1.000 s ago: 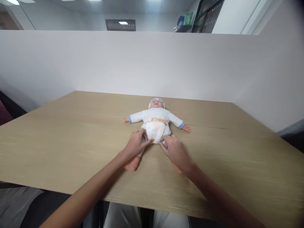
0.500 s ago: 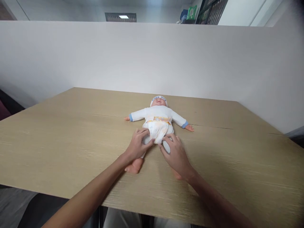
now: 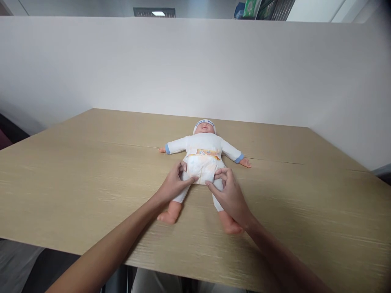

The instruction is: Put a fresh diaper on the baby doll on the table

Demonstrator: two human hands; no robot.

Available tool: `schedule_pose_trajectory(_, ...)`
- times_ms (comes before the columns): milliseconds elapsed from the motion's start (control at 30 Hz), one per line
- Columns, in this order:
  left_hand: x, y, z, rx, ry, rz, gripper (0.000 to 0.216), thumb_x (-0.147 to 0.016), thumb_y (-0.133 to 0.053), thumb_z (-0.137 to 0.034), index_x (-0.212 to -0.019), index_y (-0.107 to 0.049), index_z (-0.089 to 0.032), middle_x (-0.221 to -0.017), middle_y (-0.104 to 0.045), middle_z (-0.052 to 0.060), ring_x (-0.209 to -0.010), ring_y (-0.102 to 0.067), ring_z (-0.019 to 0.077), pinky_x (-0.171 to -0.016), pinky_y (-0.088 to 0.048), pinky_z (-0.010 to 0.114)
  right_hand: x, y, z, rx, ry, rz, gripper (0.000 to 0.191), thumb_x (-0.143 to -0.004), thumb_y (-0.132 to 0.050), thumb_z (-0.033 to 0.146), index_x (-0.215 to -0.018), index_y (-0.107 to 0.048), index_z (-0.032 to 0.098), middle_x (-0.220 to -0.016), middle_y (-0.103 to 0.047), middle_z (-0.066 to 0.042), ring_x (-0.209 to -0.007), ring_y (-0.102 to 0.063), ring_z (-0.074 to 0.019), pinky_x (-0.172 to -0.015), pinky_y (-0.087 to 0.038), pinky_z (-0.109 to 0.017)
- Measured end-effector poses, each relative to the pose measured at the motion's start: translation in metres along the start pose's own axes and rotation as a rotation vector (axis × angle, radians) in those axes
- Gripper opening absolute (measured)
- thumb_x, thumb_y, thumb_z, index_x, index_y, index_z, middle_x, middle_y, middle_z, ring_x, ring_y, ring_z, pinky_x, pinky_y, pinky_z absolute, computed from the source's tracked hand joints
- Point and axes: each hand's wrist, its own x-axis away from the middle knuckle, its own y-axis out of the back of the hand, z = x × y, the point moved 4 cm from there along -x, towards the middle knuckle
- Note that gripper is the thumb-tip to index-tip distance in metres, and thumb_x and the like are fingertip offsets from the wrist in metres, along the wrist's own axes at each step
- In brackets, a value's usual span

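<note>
A baby doll in a white top and cap lies on its back on the wooden table, arms spread, bare feet toward me. It wears a white diaper with a yellow band at the waist. My left hand grips the diaper's left lower edge at the doll's thigh, thumb pressing inward. My right hand pinches the diaper's right lower edge, fingers curled over the other thigh. Both hands partly hide the doll's upper legs.
A white partition wall stands along the table's far edge and right side. The table's near edge runs just under my forearms, with my lap below it.
Both hands have slid up from the doll's legs to the diaper's lower edges, so the legs and feet show more. The view has tilted down slightly.
</note>
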Motion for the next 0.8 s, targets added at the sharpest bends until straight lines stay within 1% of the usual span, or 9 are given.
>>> schedule_pose_trajectory(67, 0.001, 0.002, 0.004, 0.049, 0.017, -0.036, 0.052, -0.085, -0.087, -0.046, -0.104, -0.043, -0.026, -0.105, -0.059, -0.001, -0.097, -0.059, 0.0185, -0.088, -0.049, 0.032, 0.002, 0.003, -0.002, 0.017, -0.025, -0.015, 0.039, -0.093, -0.081, 0.048, -0.112, -0.053, 0.027, -0.115, -0.077, -0.007, -0.099, -0.073, -0.0290, -0.084, -0.052, -0.041)
schedule_pose_trajectory(133, 0.004, 0.004, 0.005, 0.040, 0.023, -0.068, 0.055, -0.083, -0.089, -0.046, -0.109, -0.046, -0.025, -0.113, -0.063, 0.002, -0.103, -0.064, 0.0204, -0.091, -0.051, 0.034, 0.004, 0.006, -0.001, 0.068, -0.016, -0.022, 0.037, -0.092, -0.083, 0.049, -0.108, -0.058, 0.027, -0.115, -0.079, -0.007, -0.105, -0.073, -0.0313, -0.089, -0.051, -0.044)
schedule_pose_trajectory(233, 0.008, 0.006, 0.000, -0.118, 0.053, -0.074, 0.051, -0.083, -0.089, -0.049, -0.112, -0.056, -0.023, -0.113, -0.070, 0.006, -0.105, -0.068, 0.0249, -0.092, -0.051, 0.039, 0.006, 0.009, 0.004, 0.197, 0.023, -0.012, 0.029, -0.096, -0.080, 0.052, -0.104, -0.066, 0.027, -0.109, -0.083, -0.007, -0.104, -0.071, -0.0345, -0.093, -0.048, -0.049)
schedule_pose_trajectory(333, 0.010, 0.007, -0.006, -0.272, 0.073, -0.053, 0.045, -0.085, -0.088, -0.052, -0.109, -0.065, -0.022, -0.110, -0.076, 0.007, -0.106, -0.069, 0.0292, -0.091, -0.050, 0.041, 0.007, 0.010, 0.007, 0.281, 0.040, 0.018, 0.027, -0.103, -0.070, 0.056, -0.106, -0.073, 0.029, -0.104, -0.085, -0.007, -0.101, -0.069, -0.0362, -0.092, -0.046, -0.051)
schedule_pose_trajectory(400, 0.012, 0.006, -0.008, -0.271, 0.073, -0.061, 0.046, -0.084, -0.088, -0.052, -0.110, -0.065, -0.022, -0.111, -0.077, 0.008, -0.107, -0.070, 0.0298, -0.091, -0.050, 0.042, 0.007, 0.011, 0.006, 0.256, 0.016, 0.035, 0.029, -0.103, -0.068, 0.058, -0.106, -0.074, 0.030, -0.106, -0.086, -0.006, -0.102, -0.070, -0.0360, -0.090, -0.047, -0.049)
schedule_pose_trajectory(533, 0.016, 0.006, -0.006, -0.227, 0.088, -0.119, 0.054, -0.083, -0.089, -0.051, -0.117, -0.059, -0.022, -0.111, -0.077, 0.006, -0.106, -0.073, 0.0284, -0.092, -0.053, 0.042, 0.007, 0.014, 0.000, 0.135, -0.088, 0.011, 0.031, -0.094, -0.080, 0.057, -0.104, -0.070, 0.029, -0.109, -0.087, -0.004, -0.104, -0.076, -0.0325, -0.090, -0.051, -0.044)
schedule_pose_trajectory(600, 0.017, 0.006, -0.007, -0.270, 0.097, -0.115, 0.049, -0.083, -0.088, -0.052, -0.113, -0.062, -0.022, -0.110, -0.077, 0.006, -0.104, -0.072, 0.0284, -0.091, -0.053, 0.041, 0.007, 0.015, -0.001, 0.138, -0.102, 0.023, 0.030, -0.093, -0.080, 0.057, -0.102, -0.072, 0.029, -0.106, -0.087, -0.003, -0.102, -0.076, -0.0320, -0.089, -0.051, -0.043)
schedule_pose_trajectory(733, 0.015, 0.005, -0.014, -0.395, 0.075, -0.077, 0.036, -0.087, -0.084, -0.051, -0.101, -0.068, -0.022, -0.102, -0.076, 0.006, -0.103, -0.068, 0.0305, -0.090, -0.050, 0.043, 0.008, 0.014, 0.001, 0.293, -0.041, 0.049, 0.027, -0.096, -0.076, 0.056, -0.101, -0.080, 0.030, -0.101, -0.086, -0.005, -0.093, -0.070, -0.0331, -0.084, -0.046, -0.043)
schedule_pose_trajectory(800, 0.012, 0.003, -0.013, -0.329, 0.080, -0.047, 0.035, -0.087, -0.084, -0.051, -0.098, -0.068, -0.022, -0.100, -0.075, 0.005, -0.100, -0.068, 0.0288, -0.089, -0.049, 0.041, 0.007, 0.010, 0.003, 0.325, -0.003, 0.071, 0.026, -0.097, -0.075, 0.055, -0.096, -0.080, 0.029, -0.098, -0.085, -0.006, -0.089, -0.066, -0.0317, -0.082, -0.044, -0.043)
